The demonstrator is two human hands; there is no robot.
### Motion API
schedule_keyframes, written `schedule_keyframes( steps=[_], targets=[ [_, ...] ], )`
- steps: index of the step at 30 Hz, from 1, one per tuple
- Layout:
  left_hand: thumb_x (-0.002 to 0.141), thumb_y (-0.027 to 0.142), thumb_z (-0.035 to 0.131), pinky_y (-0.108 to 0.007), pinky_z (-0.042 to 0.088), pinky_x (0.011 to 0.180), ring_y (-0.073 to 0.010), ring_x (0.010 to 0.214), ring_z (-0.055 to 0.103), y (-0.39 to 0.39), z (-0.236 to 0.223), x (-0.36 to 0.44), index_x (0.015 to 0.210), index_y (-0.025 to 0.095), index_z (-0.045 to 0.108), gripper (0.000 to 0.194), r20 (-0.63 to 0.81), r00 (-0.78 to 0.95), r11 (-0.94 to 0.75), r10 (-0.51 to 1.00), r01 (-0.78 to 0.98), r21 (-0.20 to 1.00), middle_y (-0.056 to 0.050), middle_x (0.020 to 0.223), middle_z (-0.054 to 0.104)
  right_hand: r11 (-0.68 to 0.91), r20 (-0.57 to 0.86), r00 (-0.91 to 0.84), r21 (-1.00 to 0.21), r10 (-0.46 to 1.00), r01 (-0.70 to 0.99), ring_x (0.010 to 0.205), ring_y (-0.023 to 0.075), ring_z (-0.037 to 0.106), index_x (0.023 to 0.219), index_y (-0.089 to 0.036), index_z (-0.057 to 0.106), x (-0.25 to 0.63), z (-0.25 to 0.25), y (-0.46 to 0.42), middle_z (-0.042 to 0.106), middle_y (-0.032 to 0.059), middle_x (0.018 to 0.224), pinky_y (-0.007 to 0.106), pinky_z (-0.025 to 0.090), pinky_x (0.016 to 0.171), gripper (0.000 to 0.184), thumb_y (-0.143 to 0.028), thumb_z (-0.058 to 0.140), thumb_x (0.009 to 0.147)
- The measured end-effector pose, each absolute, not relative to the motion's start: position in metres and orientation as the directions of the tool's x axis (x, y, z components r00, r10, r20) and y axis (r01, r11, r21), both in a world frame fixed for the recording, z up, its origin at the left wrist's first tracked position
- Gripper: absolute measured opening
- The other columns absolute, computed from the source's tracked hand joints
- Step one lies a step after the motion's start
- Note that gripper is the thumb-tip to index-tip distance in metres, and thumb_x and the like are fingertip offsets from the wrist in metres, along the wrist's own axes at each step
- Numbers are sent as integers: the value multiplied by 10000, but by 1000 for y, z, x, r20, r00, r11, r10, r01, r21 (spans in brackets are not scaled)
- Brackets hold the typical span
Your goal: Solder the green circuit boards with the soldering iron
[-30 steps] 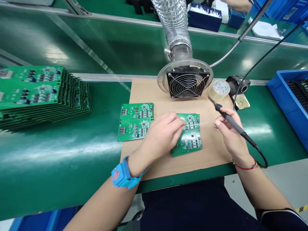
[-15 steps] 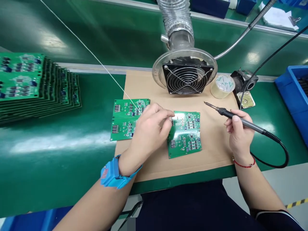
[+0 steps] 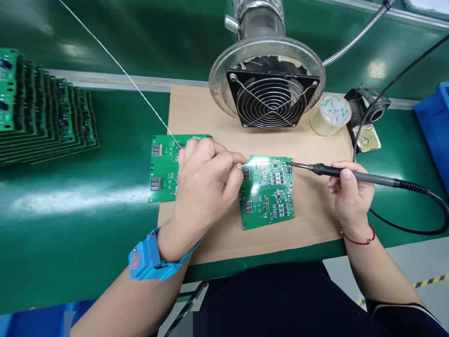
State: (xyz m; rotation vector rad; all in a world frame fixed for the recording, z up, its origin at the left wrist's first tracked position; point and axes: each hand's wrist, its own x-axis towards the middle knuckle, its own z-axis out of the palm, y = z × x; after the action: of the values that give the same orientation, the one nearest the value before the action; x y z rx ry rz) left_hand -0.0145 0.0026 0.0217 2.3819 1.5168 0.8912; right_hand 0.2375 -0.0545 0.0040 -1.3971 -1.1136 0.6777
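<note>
On my bare left hand's (image 3: 206,182) side I wear a bright blue wristband (image 3: 170,270) with a chunky blue case (image 3: 144,255) bearing a small reddish label (image 3: 135,260). My bare right hand (image 3: 352,192) has a thin red bracelet (image 3: 359,243) with tiny beads below it. My right sleeve (image 3: 407,318) is dark, with a thin white stripe (image 3: 403,306); dark navy clothing (image 3: 270,299) covers my front.
</note>
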Motion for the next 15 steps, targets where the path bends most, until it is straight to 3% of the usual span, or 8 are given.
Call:
schedule_keyframes(
  steps=[11,15],
  targets=[
    [934,192,474,-427,374,698,-239,795,474,3,16,-12,881,234,662,200,433,380,-554,817,726,408,-59,781,527,89,166,347,-970,923,226,479,75,553,953,-225,683,236,4,-56,621,-44,617,205,462,442,231,-435,595,913],
    [920,191,492,-421,346,699,-236,770,458,3,14,-9,871,249,669,192,412,383,-552,827,696,459,-56,777,534,84,165,347,-968,923,236,481,77,557,953,-227,684,237,3,-56,622,-43,619,209,464,441,242,-448,595,910]
  ],
)
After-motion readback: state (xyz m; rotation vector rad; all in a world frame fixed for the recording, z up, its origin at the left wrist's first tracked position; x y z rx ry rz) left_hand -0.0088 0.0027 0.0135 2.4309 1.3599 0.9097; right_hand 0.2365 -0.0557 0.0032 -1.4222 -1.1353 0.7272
